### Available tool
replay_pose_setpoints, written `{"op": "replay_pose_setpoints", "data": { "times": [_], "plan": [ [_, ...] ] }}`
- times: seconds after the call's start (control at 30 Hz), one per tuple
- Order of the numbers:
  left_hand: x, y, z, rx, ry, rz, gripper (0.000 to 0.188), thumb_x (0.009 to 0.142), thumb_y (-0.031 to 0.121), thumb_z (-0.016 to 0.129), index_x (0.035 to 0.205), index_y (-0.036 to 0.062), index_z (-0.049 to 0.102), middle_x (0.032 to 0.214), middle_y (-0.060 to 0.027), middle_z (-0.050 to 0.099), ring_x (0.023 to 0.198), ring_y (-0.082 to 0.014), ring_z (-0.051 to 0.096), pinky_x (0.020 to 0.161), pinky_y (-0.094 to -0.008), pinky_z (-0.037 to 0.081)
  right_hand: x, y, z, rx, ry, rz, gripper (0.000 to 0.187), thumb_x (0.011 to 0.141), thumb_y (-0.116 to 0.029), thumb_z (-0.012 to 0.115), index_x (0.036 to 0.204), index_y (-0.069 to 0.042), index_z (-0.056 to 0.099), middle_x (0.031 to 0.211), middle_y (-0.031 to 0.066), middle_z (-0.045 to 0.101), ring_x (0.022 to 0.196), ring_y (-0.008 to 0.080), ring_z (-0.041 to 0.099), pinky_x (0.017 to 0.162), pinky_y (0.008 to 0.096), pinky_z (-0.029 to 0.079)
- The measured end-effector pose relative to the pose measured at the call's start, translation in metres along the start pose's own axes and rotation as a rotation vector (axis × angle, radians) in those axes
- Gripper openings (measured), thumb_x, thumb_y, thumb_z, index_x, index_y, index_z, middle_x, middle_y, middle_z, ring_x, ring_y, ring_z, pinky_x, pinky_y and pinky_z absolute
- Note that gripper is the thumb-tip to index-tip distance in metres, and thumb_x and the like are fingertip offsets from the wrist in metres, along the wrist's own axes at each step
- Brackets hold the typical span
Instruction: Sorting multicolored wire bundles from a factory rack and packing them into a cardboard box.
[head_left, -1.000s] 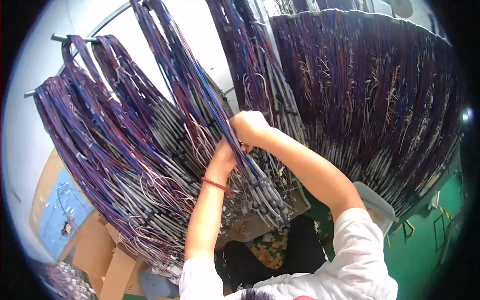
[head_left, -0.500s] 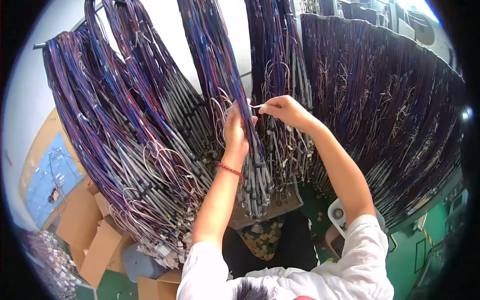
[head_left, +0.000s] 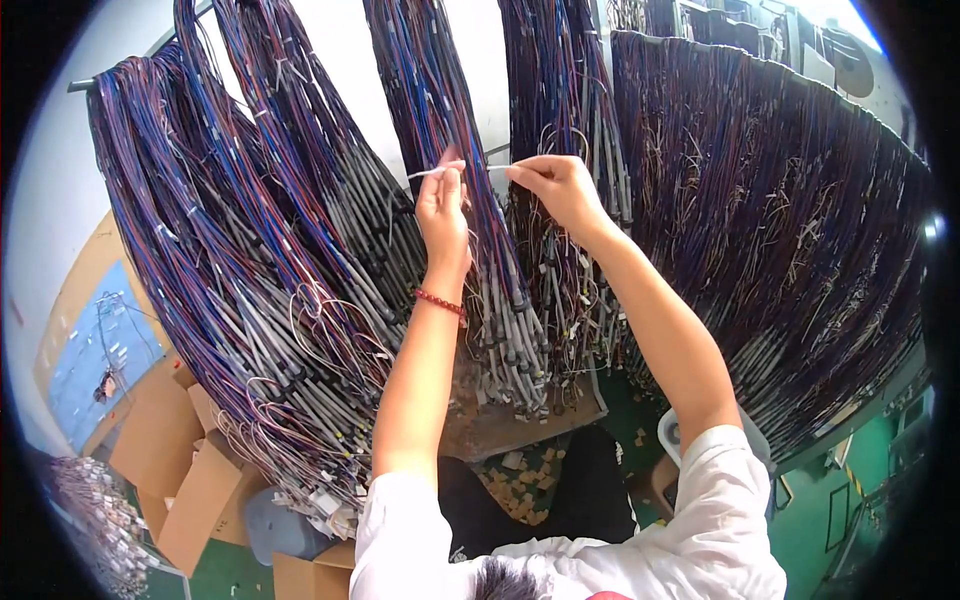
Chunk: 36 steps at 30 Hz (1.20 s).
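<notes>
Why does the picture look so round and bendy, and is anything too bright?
In the head view, the fisheye lens bends straight edges and leaves black corners; in the head view, the wall behind the cables is washed-out white, and a glare shines at the right rim; in the head view, the tie in the right hand shows little detail.

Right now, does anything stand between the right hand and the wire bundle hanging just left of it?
Nothing visible blocks the right hand from the wire bundle; only the thin white strip, pinched by that hand, spans the narrow gap.
</notes>
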<state>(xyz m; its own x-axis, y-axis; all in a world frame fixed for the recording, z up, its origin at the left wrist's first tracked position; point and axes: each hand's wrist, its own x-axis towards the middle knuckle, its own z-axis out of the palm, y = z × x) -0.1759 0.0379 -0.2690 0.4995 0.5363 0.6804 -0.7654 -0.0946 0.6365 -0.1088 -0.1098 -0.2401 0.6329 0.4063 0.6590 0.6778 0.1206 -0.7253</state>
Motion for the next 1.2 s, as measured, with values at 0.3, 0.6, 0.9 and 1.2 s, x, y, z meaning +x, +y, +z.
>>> {"op": "replay_pose_setpoints", "data": {
  "times": [0.3, 0.6, 0.9, 1.2],
  "plan": [
    [0.041, 0.048, 0.029, 0.438, -0.147, 0.274, 0.022, 0.094, 0.019, 0.052, 0.097, 0.0009, 0.065, 0.066, -0.002, 0.058, 0.058, -0.0084, 0.05, 0.056, -0.0246, 0.042, 0.018, -0.031, 0.0, -0.207, 0.234, -0.352, 0.015, 0.08, -0.014, 0.069, 0.088, -0.002, 0.071, 0.066, 0.0053, 0.058, 0.058, 0.0097, 0.051, 0.053, 0.0243, 0.039],
    [0.051, 0.054, 0.017, 1.091, -0.517, 0.599, 0.02, 0.086, 0.015, 0.048, 0.081, 0.0007, 0.06, 0.086, -0.0177, 0.061, 0.085, -0.0343, 0.058, 0.079, -0.0425, 0.045, 0.034, -0.056, 0.01, -0.231, 0.193, -0.42, 0.018, 0.078, -0.016, 0.068, 0.084, 0.001, 0.07, 0.07, 0.0077, 0.063, 0.06, 0.0119, 0.056, 0.055, 0.0266, 0.043],
    [0.077, 0.093, -0.009, 0.865, -0.655, 0.229, 0.015, 0.08, 0.007, 0.066, 0.093, 0.0025, 0.071, 0.083, -0.0074, 0.07, 0.076, -0.0119, 0.065, 0.072, -0.0245, 0.05, 0.065, -0.018, 0.02, 0.786, -0.3, -0.006, 0.042, 0.087, -0.009, 0.051, 0.125, 0.008, 0.046, 0.117, 0.0166, 0.058, 0.1, 0.0189, 0.059, 0.09, 0.0334, 0.047],
    [0.087, 0.104, -0.006, 1.557, -0.617, 1.197, 0.013, 0.077, 0.007, 0.059, 0.091, 0.0083, 0.061, 0.088, -0.0078, 0.066, 0.07, -0.0224, 0.065, 0.059, -0.0323, 0.052, 0.074, -0.025, 0.022, 0.804, -0.253, -0.117, 0.031, 0.084, 0.0, 0.044, 0.109, 0.004, 0.062, 0.107, 0.0141, 0.064, 0.093, 0.0188, 0.064, 0.084, 0.0295, 0.05]
  ]
}}
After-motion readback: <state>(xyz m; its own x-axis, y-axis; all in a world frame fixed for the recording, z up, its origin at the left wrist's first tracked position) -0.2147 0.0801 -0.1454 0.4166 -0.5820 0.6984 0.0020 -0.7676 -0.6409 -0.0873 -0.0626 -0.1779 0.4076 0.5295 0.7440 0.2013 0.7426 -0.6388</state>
